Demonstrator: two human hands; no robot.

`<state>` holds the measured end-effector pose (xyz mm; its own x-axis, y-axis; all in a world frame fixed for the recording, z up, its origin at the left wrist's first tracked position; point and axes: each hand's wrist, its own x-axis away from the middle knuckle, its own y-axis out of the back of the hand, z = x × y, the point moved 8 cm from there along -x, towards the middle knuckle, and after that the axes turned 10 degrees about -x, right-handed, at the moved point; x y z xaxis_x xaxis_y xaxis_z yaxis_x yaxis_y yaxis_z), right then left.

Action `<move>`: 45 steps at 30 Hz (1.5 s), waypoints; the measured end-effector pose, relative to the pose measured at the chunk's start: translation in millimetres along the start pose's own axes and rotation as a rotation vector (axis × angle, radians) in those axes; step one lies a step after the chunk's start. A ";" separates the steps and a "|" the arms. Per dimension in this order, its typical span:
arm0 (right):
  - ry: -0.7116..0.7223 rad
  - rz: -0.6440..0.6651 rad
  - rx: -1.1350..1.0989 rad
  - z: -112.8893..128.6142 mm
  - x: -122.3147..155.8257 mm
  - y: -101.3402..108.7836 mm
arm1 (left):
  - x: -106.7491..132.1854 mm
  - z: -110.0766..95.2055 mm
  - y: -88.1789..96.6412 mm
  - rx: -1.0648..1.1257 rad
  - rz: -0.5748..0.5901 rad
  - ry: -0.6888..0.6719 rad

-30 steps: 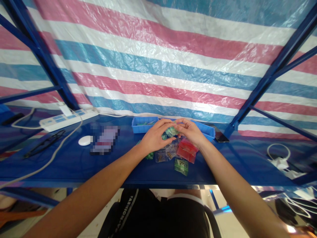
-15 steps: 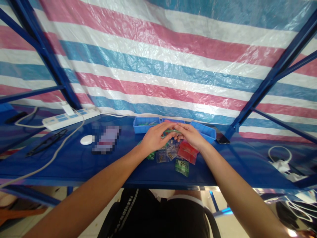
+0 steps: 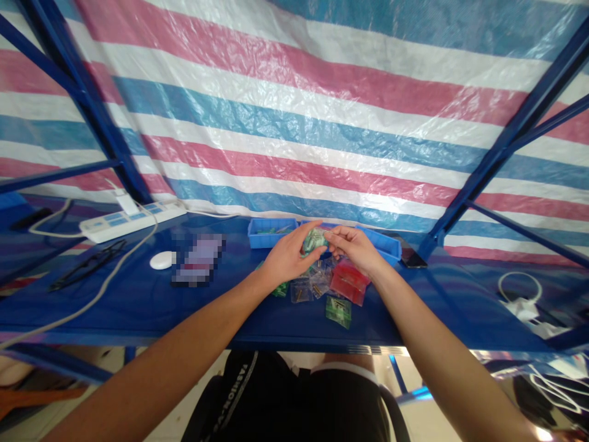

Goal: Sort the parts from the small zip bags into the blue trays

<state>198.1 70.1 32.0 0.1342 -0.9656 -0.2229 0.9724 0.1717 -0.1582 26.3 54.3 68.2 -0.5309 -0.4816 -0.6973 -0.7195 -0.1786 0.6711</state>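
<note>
My left hand (image 3: 291,252) is closed around a small green plastic bag (image 3: 315,242), thumb below it and fingers behind. Pinched at the bag's right edge are the fingertips of my right hand (image 3: 352,247). What the green bag contains is too small to make out. Under my hands lie clear bags (image 3: 302,291) with small brass-coloured pieces in them. A red bag (image 3: 350,281) lies below my right hand, and another green bag (image 3: 338,311) is nearer the table edge. More green bags (image 3: 280,288) are partly covered by my left wrist.
Blue bins (image 3: 272,233) stand in a row behind my hands; the left one holds green bags. A dark phone (image 3: 414,255) lies at the right. Leftward are a blurred-out phone (image 3: 199,261), a white oval object (image 3: 162,259), glasses (image 3: 87,265) and a power strip (image 3: 133,220) with cable.
The green bag, seen edge-on as a thin strip before, now shows its broad face toward me. My right hand has drawn slightly right, its fingers more curled at the bag's edge.
</note>
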 end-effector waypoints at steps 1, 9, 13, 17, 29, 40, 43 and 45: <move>-0.002 -0.017 -0.015 0.0 -0.2 1.7 | -0.5 -3.4 0.4 0.003 -0.010 -0.029; -0.097 -0.013 -0.128 -3.0 4.0 -1.6 | -1.4 -5.5 7.4 -0.021 -0.087 -0.117; -0.102 -0.026 -0.123 -4.5 3.2 -1.8 | -0.5 -3.4 10.1 -0.038 -0.104 -0.133; -0.050 -0.040 -0.124 -0.5 1.6 -0.5 | -0.5 -1.7 8.2 -0.047 -0.104 -0.104; 0.031 0.031 -0.024 6.7 2.8 -6.6 | 1.6 5.8 1.6 -0.056 -0.071 -0.023; 0.039 0.012 0.031 1.7 0.7 -2.8 | 0.9 -5.3 1.9 0.016 -0.038 -0.033; 0.020 -0.017 -0.048 -1.0 -0.6 1.9 | -0.5 -13.0 4.1 0.032 -0.051 -0.121; 0.002 -0.009 -0.089 -3.0 -0.7 1.7 | -0.8 -14.3 5.3 0.026 -0.063 -0.150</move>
<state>199.2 71.6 29.0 0.1251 -0.9667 -0.2233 0.9527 0.1799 -0.2449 29.3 41.5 75.9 -0.5436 -0.3360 -0.7691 -0.7641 -0.1812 0.6192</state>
